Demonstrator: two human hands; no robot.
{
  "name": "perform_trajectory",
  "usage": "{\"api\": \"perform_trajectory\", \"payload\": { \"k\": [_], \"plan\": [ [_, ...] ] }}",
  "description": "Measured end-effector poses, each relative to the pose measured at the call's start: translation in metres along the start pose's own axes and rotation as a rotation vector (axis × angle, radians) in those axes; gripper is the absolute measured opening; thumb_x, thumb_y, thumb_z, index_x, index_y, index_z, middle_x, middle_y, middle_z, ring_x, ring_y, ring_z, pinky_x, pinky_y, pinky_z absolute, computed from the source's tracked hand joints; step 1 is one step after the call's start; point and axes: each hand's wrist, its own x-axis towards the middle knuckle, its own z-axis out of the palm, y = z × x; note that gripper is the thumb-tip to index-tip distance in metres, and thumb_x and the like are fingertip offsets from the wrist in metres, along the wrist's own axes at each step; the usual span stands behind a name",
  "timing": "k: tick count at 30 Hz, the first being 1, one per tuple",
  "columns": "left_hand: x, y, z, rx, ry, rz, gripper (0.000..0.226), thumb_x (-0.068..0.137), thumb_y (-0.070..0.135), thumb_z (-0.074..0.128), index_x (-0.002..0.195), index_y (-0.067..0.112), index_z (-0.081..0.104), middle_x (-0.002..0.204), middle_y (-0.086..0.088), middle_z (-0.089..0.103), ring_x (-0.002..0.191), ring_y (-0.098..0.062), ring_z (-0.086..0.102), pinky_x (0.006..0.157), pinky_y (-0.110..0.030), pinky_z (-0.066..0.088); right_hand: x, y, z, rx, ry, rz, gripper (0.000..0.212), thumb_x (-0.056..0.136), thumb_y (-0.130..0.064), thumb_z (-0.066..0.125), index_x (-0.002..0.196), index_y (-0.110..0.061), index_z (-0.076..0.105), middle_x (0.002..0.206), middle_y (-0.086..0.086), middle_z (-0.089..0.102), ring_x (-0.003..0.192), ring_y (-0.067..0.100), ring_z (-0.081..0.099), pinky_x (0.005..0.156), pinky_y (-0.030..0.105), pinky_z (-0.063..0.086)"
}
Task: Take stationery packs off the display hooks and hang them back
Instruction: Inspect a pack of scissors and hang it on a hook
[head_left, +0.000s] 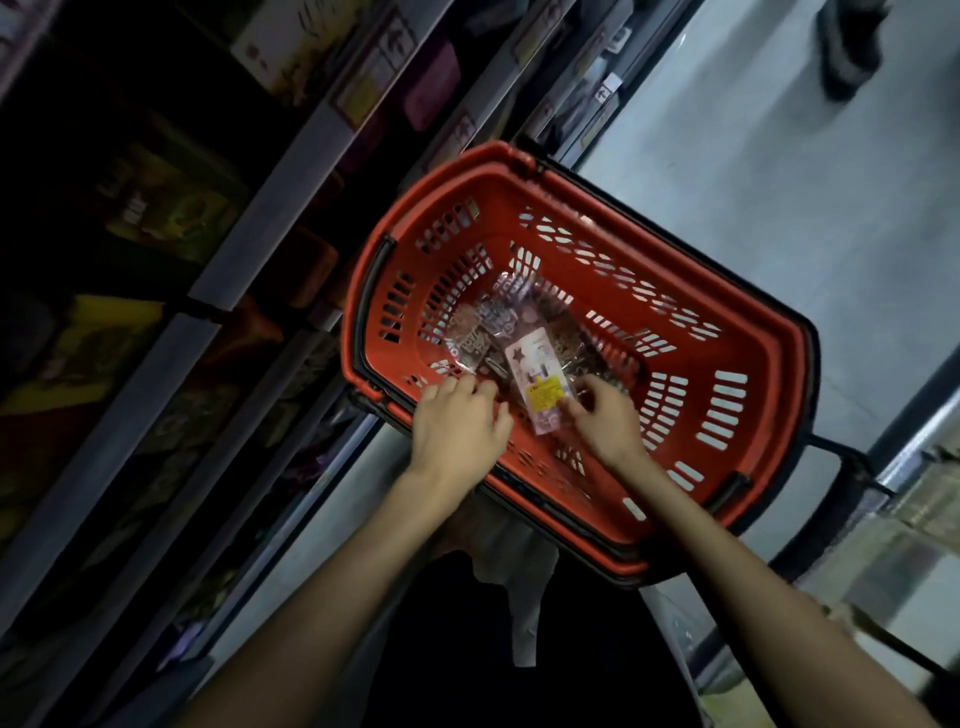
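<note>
Both forearms reach into the red basket (769, 353), where the right hand (605, 415) pinches a pink-carded pack (537, 384) lying atop loose packs (478, 332) on its floor, while the left hand (460, 421) curls over those packs by its near wall, grip unclear.

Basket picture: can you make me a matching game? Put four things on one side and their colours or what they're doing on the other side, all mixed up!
Things:
1. basket
2. pack with the yellow sticker
3. right hand
4. shelves

Clues:
a. dark, along the left of the basket
b. red, with slots in its walls
c. pale, with a dark star on it
d. pinches the edge of the sticker pack

Pairs: 1-b, 2-c, 3-d, 4-a
</note>
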Motion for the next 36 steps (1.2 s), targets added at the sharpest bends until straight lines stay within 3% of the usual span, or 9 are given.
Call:
{"api": "perform_trajectory", "payload": {
  "k": [6,9,13,16,20,24,27,33,36],
  "plan": [
    [0.027,0.036,-0.006,-0.578,-0.144,-0.249,0.072,0.091,0.078,0.046,0.138,0.024,0.052,0.131,-0.001,0.065,0.120,-0.025,0.062,0.095,-0.038,0.052,-0.035,-0.025,-0.031,0.289,0.183,-0.117,0.010,0.093,-0.025,0.070,0.102,-0.026,0.069,0.091,-0.014,0.073,0.083,0.000,0.067,0.077,0.030,0.055],
    [0.040,0.045,-0.006,-1.182,-0.234,-0.450,0.040,0.092,0.063,0.065,0.108,0.027,0.058,0.104,0.014,0.064,0.102,-0.009,0.062,0.089,-0.021,0.041,-0.046,-0.045,-0.029,0.218,0.188,-0.243,0.011,0.093,-0.021,0.067,0.103,-0.024,0.066,0.094,-0.010,0.071,0.083,0.003,0.067,0.073,0.025,0.053],
    [0.050,0.036,0.006,-1.487,-0.098,-0.627,0.034,0.089,0.047,0.073,0.069,0.020,0.070,0.072,-0.001,0.067,0.071,-0.020,0.061,0.076,-0.034,0.047,-0.057,-0.066,-0.018,0.110,0.080,-0.398,0.027,0.090,-0.038,0.058,0.110,-0.023,0.064,0.103,-0.006,0.069,0.094,0.016,0.068,0.079,0.038,0.055],
    [0.048,0.022,0.003,-1.448,0.038,-0.666,0.022,0.101,0.023,0.064,0.081,0.017,0.071,0.079,-0.009,0.070,0.072,-0.022,0.064,0.073,-0.033,0.051,-0.060,-0.077,-0.018,0.251,0.044,-0.428,0.027,0.091,-0.038,0.061,0.112,-0.023,0.070,0.111,-0.007,0.072,0.105,0.010,0.067,0.094,0.031,0.052],
    [0.042,0.006,-0.018,-1.308,0.160,-0.556,0.027,0.102,0.023,0.063,0.076,0.016,0.067,0.067,-0.001,0.065,0.052,-0.003,0.057,0.058,-0.026,0.046,-0.045,-0.073,-0.016,0.365,0.129,-0.300,0.014,0.095,-0.026,0.061,0.102,-0.024,0.073,0.103,-0.012,0.071,0.097,0.003,0.065,0.089,0.027,0.052],
    [0.032,-0.018,-0.037,-0.960,0.227,-0.323,0.030,0.103,0.031,0.060,0.079,0.015,0.069,0.068,0.003,0.067,0.058,-0.013,0.062,0.055,-0.029,0.045,-0.012,-0.049,-0.010,0.209,0.063,-0.130,0.026,0.093,-0.047,0.062,0.105,-0.027,0.072,0.106,-0.012,0.073,0.097,0.005,0.067,0.087,0.033,0.054],
    [0.033,-0.037,-0.033,-0.695,0.283,-0.292,0.028,0.101,0.036,0.062,0.080,0.020,0.069,0.072,0.004,0.066,0.065,-0.016,0.062,0.059,-0.029,0.038,0.014,-0.031,0.004,0.044,-0.043,-0.013,0.027,0.092,-0.044,0.066,0.107,-0.022,0.071,0.109,-0.001,0.073,0.099,0.019,0.068,0.084,0.033,0.052],
    [0.031,-0.033,-0.030,-0.603,0.310,-0.389,0.037,0.102,0.034,0.063,0.070,0.016,0.067,0.053,0.021,0.044,0.049,0.008,0.043,0.044,-0.010,0.032,0.053,-0.011,0.036,0.001,-0.120,0.147,0.034,0.084,-0.036,0.076,0.112,-0.019,0.069,0.108,0.004,0.076,0.098,0.027,0.072,0.083,0.036,0.057],
    [0.032,-0.030,-0.030,-0.633,0.336,-0.402,0.035,0.102,0.030,0.064,0.074,0.009,0.071,0.055,0.023,0.043,0.051,0.012,0.041,0.054,-0.001,0.037,0.067,-0.016,0.057,-0.082,-0.155,0.072,0.038,0.081,-0.034,0.077,0.115,-0.019,0.067,0.113,0.007,0.074,0.104,0.030,0.070,0.086,0.034,0.054]
  ]
}}
